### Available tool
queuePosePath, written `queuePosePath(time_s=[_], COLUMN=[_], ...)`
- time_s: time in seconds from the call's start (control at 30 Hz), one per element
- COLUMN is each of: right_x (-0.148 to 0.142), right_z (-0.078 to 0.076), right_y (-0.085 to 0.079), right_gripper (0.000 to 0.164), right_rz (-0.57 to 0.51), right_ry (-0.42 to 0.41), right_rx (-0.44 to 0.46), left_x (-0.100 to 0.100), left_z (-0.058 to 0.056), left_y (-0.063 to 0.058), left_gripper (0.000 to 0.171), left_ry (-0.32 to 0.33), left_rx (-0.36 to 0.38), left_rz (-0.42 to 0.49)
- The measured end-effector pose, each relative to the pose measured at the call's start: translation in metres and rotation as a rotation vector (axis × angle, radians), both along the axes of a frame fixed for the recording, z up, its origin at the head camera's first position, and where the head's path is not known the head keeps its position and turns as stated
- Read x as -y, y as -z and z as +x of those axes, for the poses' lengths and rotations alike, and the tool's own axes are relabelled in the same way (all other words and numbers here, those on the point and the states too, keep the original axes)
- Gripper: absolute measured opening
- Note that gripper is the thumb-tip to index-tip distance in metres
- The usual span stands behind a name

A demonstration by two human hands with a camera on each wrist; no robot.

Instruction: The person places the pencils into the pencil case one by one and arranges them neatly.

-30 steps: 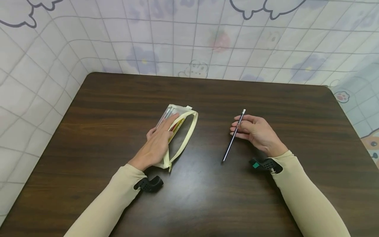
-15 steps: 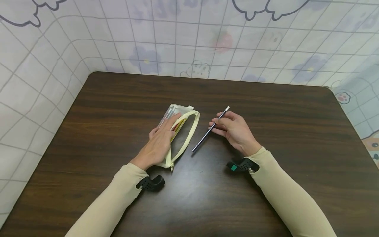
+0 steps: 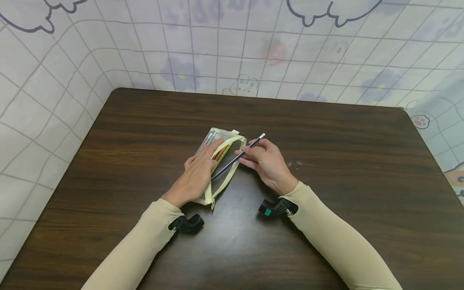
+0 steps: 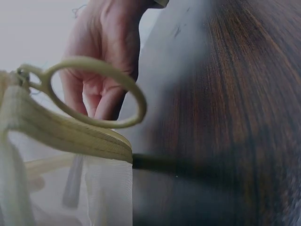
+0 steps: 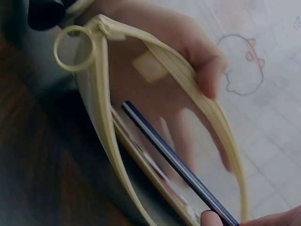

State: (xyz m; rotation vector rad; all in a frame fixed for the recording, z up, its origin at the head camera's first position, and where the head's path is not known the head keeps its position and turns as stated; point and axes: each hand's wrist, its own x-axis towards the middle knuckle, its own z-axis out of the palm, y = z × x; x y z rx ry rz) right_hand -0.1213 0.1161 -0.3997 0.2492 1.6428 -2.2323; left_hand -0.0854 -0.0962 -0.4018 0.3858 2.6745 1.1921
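A clear pencil case with pale yellow zip edging lies on the table, its mouth spread apart. My left hand lies over its left side and holds it; in the right wrist view the thumb hooks the rim and the fingers show through the clear wall. Between finger and thumb, my right hand pinches a dark blue pencil with a white eraser end. The pencil slants down left, its lower end within the case's mouth. Several other pencils or pens lie inside. A ring pull hangs from the zip.
The dark wood table extends around both hands. Patterned white grid sheeting rises behind its back edge and along the sides. Black wrist straps sit on both sleeves.
My right hand has moved left with the pencil, bringing its lower end from over the table into the pencil case's mouth. The left hand and the case have stayed in place.
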Motion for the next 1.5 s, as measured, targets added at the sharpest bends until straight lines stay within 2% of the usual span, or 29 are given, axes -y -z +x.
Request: queuePosePath(time_s=[0.17, 0.4, 0.5, 0.73, 0.87, 1.1, 1.3, 1.5], right_x=[0.014, 0.027, 0.032, 0.04, 0.041, 0.039, 0.034, 0.031], right_z=[0.005, 0.01, 0.01, 0.01, 0.009, 0.006, 0.003, -0.001], right_y=[0.001, 0.003, 0.004, 0.006, 0.004, -0.004, -0.011, -0.015], right_gripper=[0.019, 0.036, 0.038, 0.027, 0.021, 0.028, 0.032, 0.031], right_rz=[-0.023, -0.007, -0.002, 0.009, 0.028, 0.125, 0.232, 0.325], right_ry=[-0.033, -0.08, -0.092, -0.118, -0.168, -0.274, -0.311, -0.332], right_rx=[0.017, 0.013, 0.017, 0.024, 0.029, -0.002, -0.053, -0.061], left_x=[0.0, 0.0, 0.0, 0.001, 0.001, 0.001, 0.002, 0.002], left_z=[0.0, -0.001, -0.001, -0.001, 0.0, 0.0, 0.0, 0.0], left_y=[-0.001, -0.002, -0.002, -0.002, -0.002, -0.003, -0.004, -0.006], left_gripper=[0.062, 0.063, 0.064, 0.063, 0.062, 0.065, 0.066, 0.065], left_ry=[0.002, 0.0, -0.003, 0.004, 0.005, 0.004, 0.008, 0.0], left_rx=[0.009, 0.021, 0.027, 0.012, 0.001, 0.002, -0.002, 0.012], left_rz=[0.005, 0.019, 0.022, 0.021, 0.013, 0.024, 0.021, 0.013])
